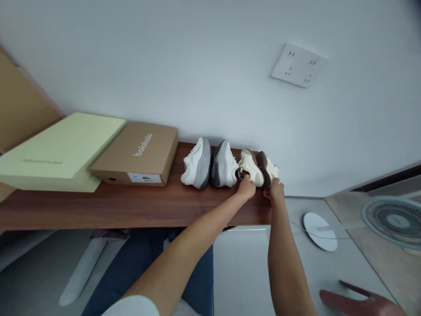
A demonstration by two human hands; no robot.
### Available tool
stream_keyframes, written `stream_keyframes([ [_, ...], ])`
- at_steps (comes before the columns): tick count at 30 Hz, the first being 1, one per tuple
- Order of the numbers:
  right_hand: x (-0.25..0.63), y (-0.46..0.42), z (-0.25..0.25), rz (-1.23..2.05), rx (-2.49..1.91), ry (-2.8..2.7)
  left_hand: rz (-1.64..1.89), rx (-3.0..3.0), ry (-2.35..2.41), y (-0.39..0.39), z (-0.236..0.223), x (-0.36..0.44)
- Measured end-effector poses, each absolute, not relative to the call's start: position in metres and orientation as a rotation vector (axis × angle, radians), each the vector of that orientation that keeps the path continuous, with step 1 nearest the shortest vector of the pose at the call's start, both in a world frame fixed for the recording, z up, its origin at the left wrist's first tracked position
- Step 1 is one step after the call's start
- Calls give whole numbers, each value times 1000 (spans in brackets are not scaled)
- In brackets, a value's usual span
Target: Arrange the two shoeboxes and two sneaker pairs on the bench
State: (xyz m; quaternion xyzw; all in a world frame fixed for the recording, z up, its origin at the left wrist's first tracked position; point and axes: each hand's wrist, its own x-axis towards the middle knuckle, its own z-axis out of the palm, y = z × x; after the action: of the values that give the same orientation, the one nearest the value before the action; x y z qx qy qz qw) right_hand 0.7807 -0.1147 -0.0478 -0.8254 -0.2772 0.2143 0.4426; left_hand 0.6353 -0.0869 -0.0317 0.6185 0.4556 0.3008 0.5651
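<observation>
Wall at twelve o'clock, the left cream shoe and the right cream shoe lie side by side, soles inward, at the three-o'clock end of a reddish wooden board. The person's left hand pinches the left shoe near its opening; that shoe stretches away toward one o'clock from the fingers, though its long axis runs eleven to five. The right hand, nearer the board's end, curls its thumb and fingers around the right shoe's near end, some fingertips hidden from me; the shoe lies toward eleven. White sneakers sit at nine to ten o'clock from the left hand, a brown shoebox beyond them.
</observation>
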Motion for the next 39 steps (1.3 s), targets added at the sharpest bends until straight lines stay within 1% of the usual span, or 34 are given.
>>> stream_keyframes([
  [3,782,-127,-38,612,-2188,-590,811,1673,1013,-112,-25,588],
  [4,781,-134,-36,585,-2214,-589,871,1754,939,-120,-26,564],
  [6,770,-147,-35,403,-2250,-580,1039,1919,868,-131,-30,510],
  [7,760,-151,-36,211,-2230,-607,1139,1976,980,-131,-32,484],
  [9,727,-149,-38,-106,-2057,-756,1269,1920,1386,-119,-33,444],
  [11,683,-134,-39,-213,-1857,-1083,1178,1826,1620,-97,-33,423],
  [13,640,-111,-40,-209,-1775,-1411,1015,1829,1608,-77,-32,421],
  [14,622,-100,-41,-195,-1773,-1474,960,1837,1598,-70,-32,424],
  [17,593,-80,-48,-175,-1829,-1461,895,1851,1591,-62,-32,434],
  [21,591,-80,-56,-275,-1887,-1357,896,1867,1541,-60,-33,436],
  [25,600,-83,-53,-304,-1915,-1394,881,1842,1468,-55,-31,443],
  [28,593,-89,-39,-345,-1938,-1413,937,1823,1421,-70,-29,438],
  [31,559,-106,-18,-456,-1808,-1375,1164,1928,1282,-105,-35,401],
  [33,518,-118,-6,-406,-1687,-1409,1430,1991,1222,-127,-44,356],
  [36,442,-117,3,-114,-1520,-1496,1836,1658,1533,-127,-52,278],
  [37,418,-109,2,9,-1485,-1496,1862,1493,1620,-117,-52,257],
  [39,382,-87,-4,251,-1465,-1436,1791,1266,1656,-89,-53,230],
])
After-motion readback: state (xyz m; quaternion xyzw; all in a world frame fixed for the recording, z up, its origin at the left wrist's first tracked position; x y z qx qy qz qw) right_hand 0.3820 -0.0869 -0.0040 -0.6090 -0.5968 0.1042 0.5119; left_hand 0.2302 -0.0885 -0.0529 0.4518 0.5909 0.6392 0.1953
